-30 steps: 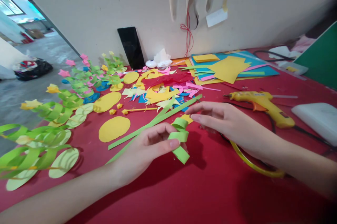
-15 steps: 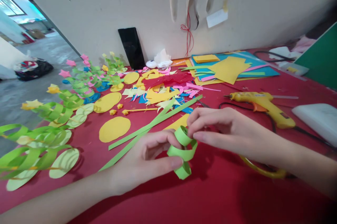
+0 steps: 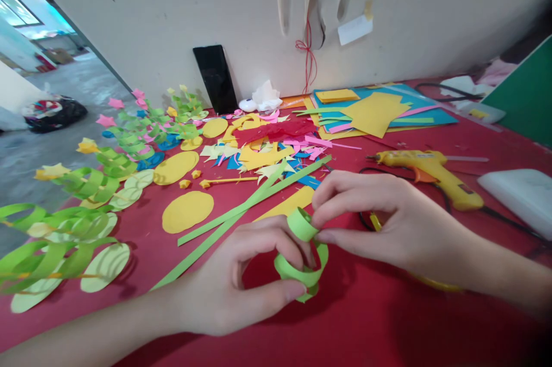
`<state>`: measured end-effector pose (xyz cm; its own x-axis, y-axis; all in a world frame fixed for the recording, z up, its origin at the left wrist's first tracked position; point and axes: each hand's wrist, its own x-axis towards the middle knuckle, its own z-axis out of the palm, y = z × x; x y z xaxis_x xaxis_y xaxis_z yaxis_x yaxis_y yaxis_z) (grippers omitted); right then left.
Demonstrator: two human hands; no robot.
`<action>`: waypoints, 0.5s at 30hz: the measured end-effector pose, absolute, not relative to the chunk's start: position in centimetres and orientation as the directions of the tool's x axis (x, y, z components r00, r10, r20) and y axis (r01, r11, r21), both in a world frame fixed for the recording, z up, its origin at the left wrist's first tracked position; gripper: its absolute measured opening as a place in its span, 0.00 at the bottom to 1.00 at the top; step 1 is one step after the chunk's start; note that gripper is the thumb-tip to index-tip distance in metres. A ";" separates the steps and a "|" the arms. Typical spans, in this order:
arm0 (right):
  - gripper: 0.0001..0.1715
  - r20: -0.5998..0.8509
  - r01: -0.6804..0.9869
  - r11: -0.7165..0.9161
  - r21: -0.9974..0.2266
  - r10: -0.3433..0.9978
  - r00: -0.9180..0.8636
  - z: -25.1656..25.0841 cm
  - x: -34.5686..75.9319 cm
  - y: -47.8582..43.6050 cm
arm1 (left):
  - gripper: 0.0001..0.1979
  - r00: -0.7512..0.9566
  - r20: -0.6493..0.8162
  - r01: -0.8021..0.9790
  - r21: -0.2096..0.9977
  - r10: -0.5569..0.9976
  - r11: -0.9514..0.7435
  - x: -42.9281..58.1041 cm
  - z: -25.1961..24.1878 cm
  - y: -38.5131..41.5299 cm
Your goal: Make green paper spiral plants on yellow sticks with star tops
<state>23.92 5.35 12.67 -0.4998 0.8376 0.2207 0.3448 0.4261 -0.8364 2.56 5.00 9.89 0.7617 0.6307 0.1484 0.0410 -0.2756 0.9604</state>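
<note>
No text can be read. Small marks like printing run along the upper body of the yellow glue gun [image 3: 435,162], and a dark patch like a label [image 3: 466,187] sits on its handle; both are too blurred to make out. The white paper slip [image 3: 356,30] taped to the wall [image 3: 172,4] shows nothing legible.

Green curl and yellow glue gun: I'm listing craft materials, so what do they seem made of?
The green curl looks like matte paper or thin card: a flat, thin-edged strip bent into loops. The yellow glue gun appears to be hard plastic, perhaps slightly glossy, judging by its rounded, moulded-looking body.
</note>
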 end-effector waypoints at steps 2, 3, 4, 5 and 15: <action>0.02 0.236 0.345 0.422 -0.838 0.852 -0.468 12.8 24.2 5.6 | 0.07 0.760 0.163 0.018 0.962 0.629 -0.271 2.6 9.8 5.1; 0.02 0.243 0.340 0.413 -0.845 0.862 -0.444 13.0 24.4 5.8 | 0.07 0.757 0.175 0.002 0.963 0.629 -0.270 2.7 9.7 5.2; 0.03 0.249 0.324 0.400 -0.858 0.874 -0.418 13.1 24.7 5.9 | 0.06 0.751 0.190 -0.015 0.963 0.633 -0.271 2.7 9.6 5.2; 0.03 0.253 0.298 0.383 -0.874 0.884 -0.393 13.3 25.0 6.1 | 0.06 0.744 0.206 -0.032 0.961 0.636 -0.274 2.8 9.5 5.3; 0.05 0.056 -0.131 0.062 -0.989 0.997 0.045 14.4 28.0 8.5 | 0.03 0.703 0.207 -0.010 0.959 0.680 -0.282 2.5 9.1 5.5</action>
